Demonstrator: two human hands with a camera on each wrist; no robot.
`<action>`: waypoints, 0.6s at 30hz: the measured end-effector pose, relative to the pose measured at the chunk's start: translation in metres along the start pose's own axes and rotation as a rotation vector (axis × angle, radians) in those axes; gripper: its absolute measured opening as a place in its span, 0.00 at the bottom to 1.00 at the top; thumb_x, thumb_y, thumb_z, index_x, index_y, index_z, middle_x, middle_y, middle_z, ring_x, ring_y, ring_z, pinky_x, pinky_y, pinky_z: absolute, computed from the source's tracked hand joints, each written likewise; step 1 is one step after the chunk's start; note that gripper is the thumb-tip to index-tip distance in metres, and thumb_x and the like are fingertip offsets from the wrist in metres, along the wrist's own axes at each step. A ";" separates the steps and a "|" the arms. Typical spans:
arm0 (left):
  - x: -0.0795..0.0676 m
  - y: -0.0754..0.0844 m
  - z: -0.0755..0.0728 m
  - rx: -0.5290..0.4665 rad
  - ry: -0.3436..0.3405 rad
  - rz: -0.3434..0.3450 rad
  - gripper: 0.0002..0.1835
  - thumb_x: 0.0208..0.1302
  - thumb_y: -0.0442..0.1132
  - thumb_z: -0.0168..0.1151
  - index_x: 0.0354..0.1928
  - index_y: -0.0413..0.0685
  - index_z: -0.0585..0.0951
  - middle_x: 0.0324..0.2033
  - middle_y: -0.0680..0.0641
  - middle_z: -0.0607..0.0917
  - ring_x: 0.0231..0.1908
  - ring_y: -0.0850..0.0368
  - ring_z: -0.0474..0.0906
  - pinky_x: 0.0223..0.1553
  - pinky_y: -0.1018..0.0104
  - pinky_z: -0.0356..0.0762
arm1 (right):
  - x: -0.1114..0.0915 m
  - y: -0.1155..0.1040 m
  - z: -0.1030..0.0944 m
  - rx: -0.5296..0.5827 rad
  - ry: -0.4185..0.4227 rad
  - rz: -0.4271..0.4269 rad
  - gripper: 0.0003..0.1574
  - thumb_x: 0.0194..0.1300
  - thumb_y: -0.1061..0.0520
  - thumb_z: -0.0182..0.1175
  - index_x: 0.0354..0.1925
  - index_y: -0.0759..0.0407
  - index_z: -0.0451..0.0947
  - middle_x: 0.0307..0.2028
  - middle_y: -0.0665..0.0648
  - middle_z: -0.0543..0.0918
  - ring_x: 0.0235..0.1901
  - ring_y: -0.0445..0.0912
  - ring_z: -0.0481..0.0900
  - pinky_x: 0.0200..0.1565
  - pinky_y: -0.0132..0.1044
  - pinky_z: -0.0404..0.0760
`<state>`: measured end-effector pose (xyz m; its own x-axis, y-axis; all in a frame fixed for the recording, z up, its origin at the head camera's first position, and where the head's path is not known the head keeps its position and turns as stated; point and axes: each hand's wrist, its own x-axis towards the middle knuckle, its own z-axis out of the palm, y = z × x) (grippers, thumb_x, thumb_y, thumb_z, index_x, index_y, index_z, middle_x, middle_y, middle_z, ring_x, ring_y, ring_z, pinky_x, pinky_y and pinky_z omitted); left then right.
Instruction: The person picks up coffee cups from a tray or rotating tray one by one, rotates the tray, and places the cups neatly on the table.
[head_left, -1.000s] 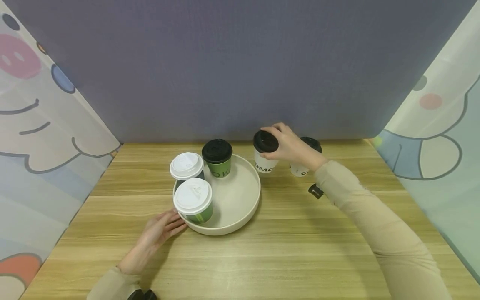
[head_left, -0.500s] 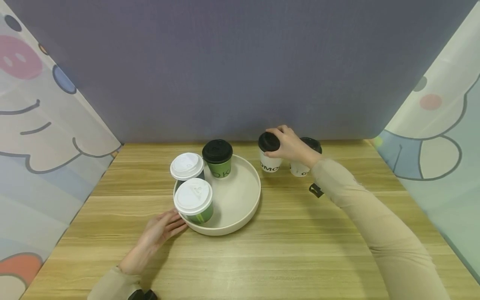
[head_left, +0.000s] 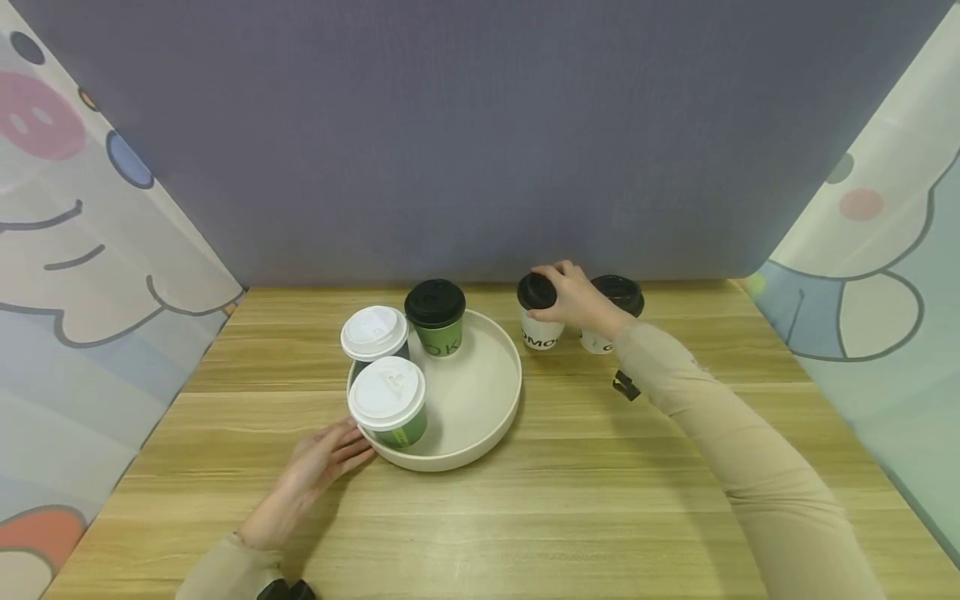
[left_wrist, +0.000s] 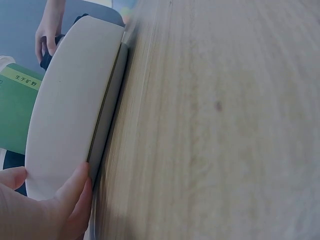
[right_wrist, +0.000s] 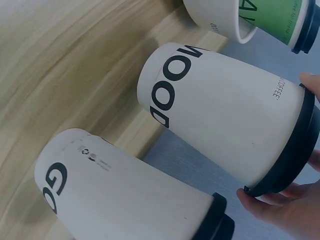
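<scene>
A white paper cup [head_left: 542, 327] with black lettering and a black lid stands just right of the tray, looking upright on the table. My right hand [head_left: 573, 300] grips it by the lid, fingers and thumb around the rim; the right wrist view shows the fingertips [right_wrist: 255, 202] on the lid's edge. At the near left of a round cream tray [head_left: 480, 392], my left hand [head_left: 318, 458] holds the wall, thumb over the rim and fingers low outside. In the tray are a green cup with a black lid [head_left: 437, 317], a white-lidded green cup [head_left: 387, 404] and a white-lidded dark cup [head_left: 374, 333].
Close to the right of my right hand stands another white cup [head_left: 597, 342] with a black lid, partly hidden by the hand. A grey-blue panel [head_left: 480, 150] rises behind the wooden table [head_left: 562, 517]. Cartoon-printed curtains [head_left: 885, 250] flank both sides.
My right hand has moved the white cup slightly right, away from the tray, then down a little. The left hand and the tray stay in place.
</scene>
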<state>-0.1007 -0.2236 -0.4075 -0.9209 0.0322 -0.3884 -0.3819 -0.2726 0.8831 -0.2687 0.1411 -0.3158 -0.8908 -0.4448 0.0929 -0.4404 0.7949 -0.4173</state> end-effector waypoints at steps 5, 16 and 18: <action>0.000 -0.001 0.000 0.001 0.002 -0.002 0.30 0.67 0.38 0.44 0.61 0.22 0.47 0.34 0.46 0.79 0.38 0.56 0.78 0.50 0.59 0.74 | 0.001 0.004 0.004 -0.002 -0.010 0.003 0.49 0.50 0.43 0.63 0.64 0.60 0.55 0.56 0.71 0.57 0.55 0.63 0.59 0.51 0.58 0.70; 0.000 -0.001 -0.001 0.009 -0.002 0.003 0.30 0.67 0.37 0.44 0.61 0.22 0.48 0.35 0.46 0.79 0.38 0.56 0.78 0.50 0.60 0.74 | 0.002 0.005 0.010 0.000 -0.013 0.016 0.49 0.50 0.43 0.64 0.63 0.60 0.56 0.56 0.71 0.57 0.55 0.63 0.59 0.51 0.57 0.70; 0.000 -0.001 -0.001 0.014 -0.010 0.010 0.30 0.67 0.37 0.43 0.61 0.22 0.47 0.35 0.46 0.79 0.38 0.56 0.78 0.50 0.60 0.74 | 0.002 0.006 0.010 -0.005 -0.008 0.015 0.49 0.50 0.44 0.64 0.63 0.60 0.56 0.56 0.71 0.58 0.55 0.62 0.59 0.51 0.56 0.71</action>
<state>-0.1002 -0.2243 -0.4087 -0.9253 0.0393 -0.3771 -0.3739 -0.2592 0.8905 -0.2717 0.1406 -0.3272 -0.8965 -0.4359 0.0790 -0.4273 0.8036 -0.4143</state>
